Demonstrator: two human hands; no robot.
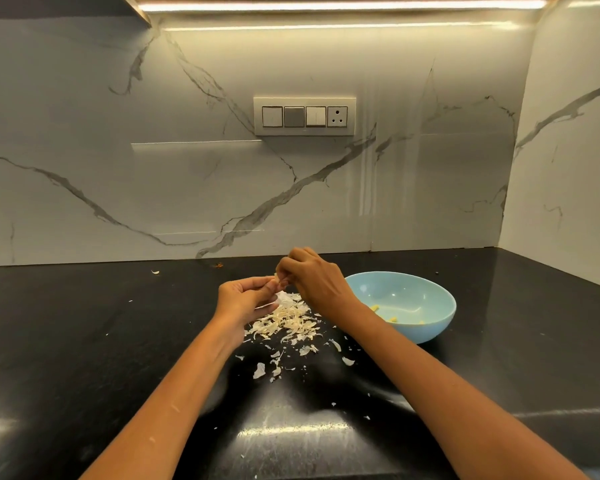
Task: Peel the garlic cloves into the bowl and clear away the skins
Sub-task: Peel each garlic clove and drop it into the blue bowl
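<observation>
Both hands meet above a heap of pale garlic skins on the black counter. My left hand holds a garlic clove at its fingertips; the clove is mostly hidden. My right hand pinches at the same clove from above, fingers curled. A white flake of skin hangs just under the fingers. To the right stands a light blue bowl with a few peeled yellowish cloves at its bottom, partly behind my right forearm.
Loose skin flakes lie scattered on the black counter toward its front edge, and one lies far left near the wall. A marble backsplash with a switch panel rises behind; a side wall closes the right.
</observation>
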